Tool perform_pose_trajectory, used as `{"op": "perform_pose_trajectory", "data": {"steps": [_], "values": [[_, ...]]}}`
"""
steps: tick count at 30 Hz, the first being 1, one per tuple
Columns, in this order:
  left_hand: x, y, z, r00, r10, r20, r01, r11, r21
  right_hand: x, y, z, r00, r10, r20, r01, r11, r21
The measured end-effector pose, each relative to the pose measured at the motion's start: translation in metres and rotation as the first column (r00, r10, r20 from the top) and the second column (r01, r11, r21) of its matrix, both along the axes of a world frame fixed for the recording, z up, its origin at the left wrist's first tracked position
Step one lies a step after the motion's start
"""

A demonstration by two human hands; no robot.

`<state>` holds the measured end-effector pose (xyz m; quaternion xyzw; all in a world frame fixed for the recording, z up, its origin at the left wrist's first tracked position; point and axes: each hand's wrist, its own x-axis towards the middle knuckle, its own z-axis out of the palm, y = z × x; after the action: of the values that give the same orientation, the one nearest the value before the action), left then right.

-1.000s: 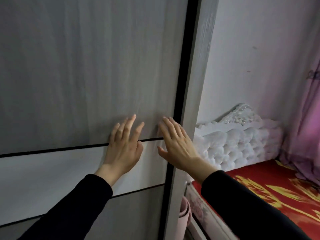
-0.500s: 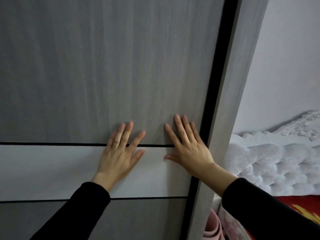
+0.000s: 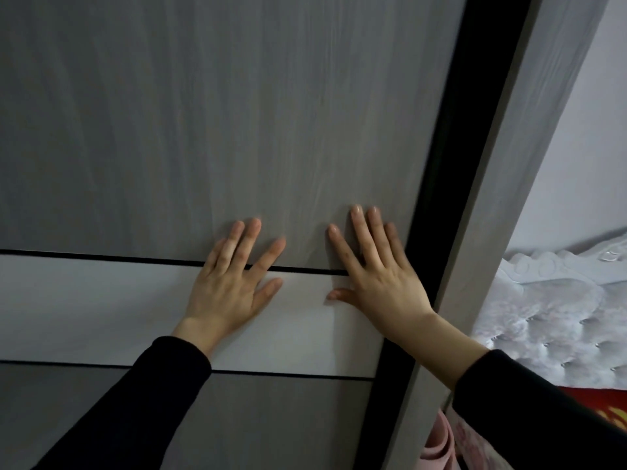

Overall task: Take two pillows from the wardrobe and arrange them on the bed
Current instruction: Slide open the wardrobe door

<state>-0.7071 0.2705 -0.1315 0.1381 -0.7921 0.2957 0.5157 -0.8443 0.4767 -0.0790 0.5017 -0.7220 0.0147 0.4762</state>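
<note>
A grey wood-grain sliding wardrobe door [image 3: 220, 113] with a pale horizontal band fills most of the view. My left hand [image 3: 230, 286] lies flat on the door, fingers spread, across the band's upper black line. My right hand [image 3: 380, 283] presses flat beside it, near the door's right edge. A dark gap [image 3: 454, 184] shows between the door edge and the wardrobe's grey side post [image 3: 529, 171]. No pillows are visible; the wardrobe's inside is hidden. The bed [image 3: 614, 415] with a red and gold cover peeks in at the lower right.
A white tufted headboard [image 3: 549, 307] stands against the pale wall to the right of the wardrobe. A pink rolled item [image 3: 441, 449] sits low between the wardrobe post and the bed.
The dark gap at the door's right edge has widened as the door shifted left under both hands. The view has swung left, so less of the bed shows.
</note>
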Motion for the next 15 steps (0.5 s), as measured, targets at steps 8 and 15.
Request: {"op": "perform_pose_trajectory", "data": {"steps": [8,15], "values": [[0.040,-0.038,-0.002,0.998,0.042,0.041,-0.045,0.996,0.074,0.031,-0.041,-0.001,0.997,0.080,0.005,-0.080,0.997,0.001],[0.100,-0.082,0.002,0.985,0.116,0.130,-0.134,0.981,0.143,0.058,-0.081,0.009,0.959,0.283,-0.016,-0.283,0.958,-0.049]]}}
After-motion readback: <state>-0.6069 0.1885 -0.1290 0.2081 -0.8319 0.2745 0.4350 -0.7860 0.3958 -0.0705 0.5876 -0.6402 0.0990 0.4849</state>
